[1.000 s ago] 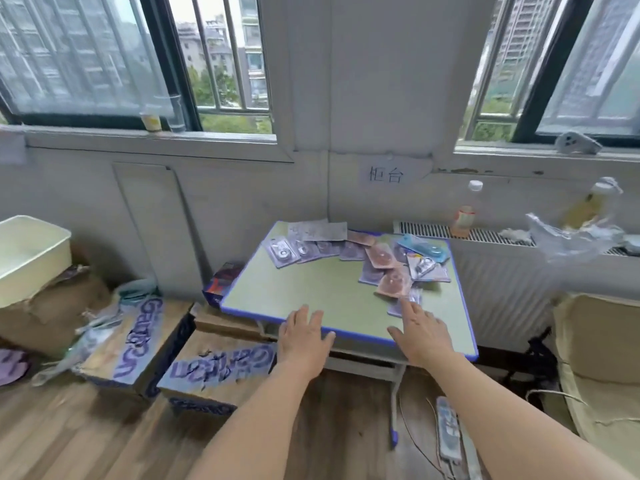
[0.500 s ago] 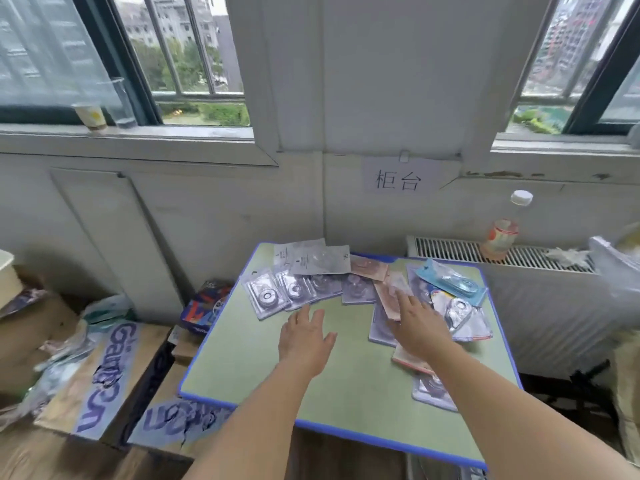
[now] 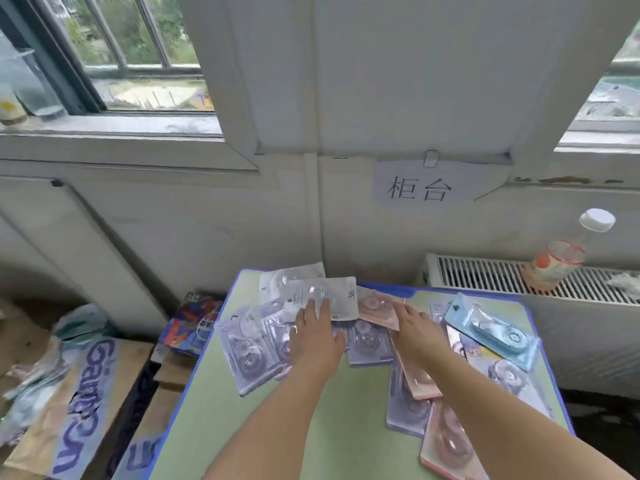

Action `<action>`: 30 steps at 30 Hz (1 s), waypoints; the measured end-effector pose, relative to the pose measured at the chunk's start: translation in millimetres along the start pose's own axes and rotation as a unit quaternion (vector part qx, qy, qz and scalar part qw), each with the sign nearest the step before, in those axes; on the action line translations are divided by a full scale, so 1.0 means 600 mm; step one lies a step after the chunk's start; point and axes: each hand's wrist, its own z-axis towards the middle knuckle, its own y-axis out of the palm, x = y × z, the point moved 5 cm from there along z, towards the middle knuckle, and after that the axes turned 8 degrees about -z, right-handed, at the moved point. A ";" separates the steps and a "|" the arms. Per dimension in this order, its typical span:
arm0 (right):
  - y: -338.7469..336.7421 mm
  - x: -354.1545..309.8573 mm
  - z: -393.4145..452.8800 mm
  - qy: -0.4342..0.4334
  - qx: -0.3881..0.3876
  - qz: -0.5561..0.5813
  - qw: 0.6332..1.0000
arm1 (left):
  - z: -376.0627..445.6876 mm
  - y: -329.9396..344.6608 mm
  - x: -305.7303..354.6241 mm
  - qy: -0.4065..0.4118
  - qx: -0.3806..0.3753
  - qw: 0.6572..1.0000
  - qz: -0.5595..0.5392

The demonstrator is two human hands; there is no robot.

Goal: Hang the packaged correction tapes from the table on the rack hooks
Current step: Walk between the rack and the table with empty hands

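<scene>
I see the packaged correction tapes (image 3: 367,341) spread in overlapping rows across the far half of the green table (image 3: 346,420). My left hand (image 3: 317,341) lies flat on them, fingers straight and reaching at 12 o'clock onto a grey pack (image 3: 332,299) printed "36" — pressing, not clasping. My right hand (image 3: 417,332) rests just beside it at 3 o'clock, fingers extended over a pink pack (image 3: 377,306); it grasps nothing either. A blue pack (image 3: 491,329) sits at 3 o'clock of that hand. On the wall at 12 o'clock, a paper sign (image 3: 420,187) reads "柜台". A capped bottle (image 3: 564,251) stands on the radiator (image 3: 485,278) — liquid inside it. At 9 o'clock, a cardboard box (image 3: 72,403) shows partly legible blue lettering.
</scene>
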 end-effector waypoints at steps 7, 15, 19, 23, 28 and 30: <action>0.012 -0.016 0.094 0.035 -0.039 0.007 0.999 | 0.120 0.001 0.006 -0.004 0.003 1.000 0.005; 0.025 -0.020 0.121 0.036 -0.036 0.000 0.999 | 0.152 0.031 -0.004 -0.012 -0.047 0.998 -0.029; 0.017 -0.018 0.121 0.017 -0.042 -0.001 0.999 | 0.143 0.037 -0.013 -0.002 -0.066 0.998 -0.021; 0.018 -0.023 0.105 -0.008 -0.066 -0.009 0.998 | 0.112 0.047 -0.019 0.021 -0.083 0.996 -0.023; 0.017 -0.030 0.068 -0.031 -0.083 -0.028 0.996 | 0.056 0.056 -0.033 0.051 -0.107 0.993 -0.006; 0.015 -0.031 0.052 -0.034 -0.072 -0.037 0.996 | 0.030 0.059 -0.039 0.074 -0.119 0.990 0.020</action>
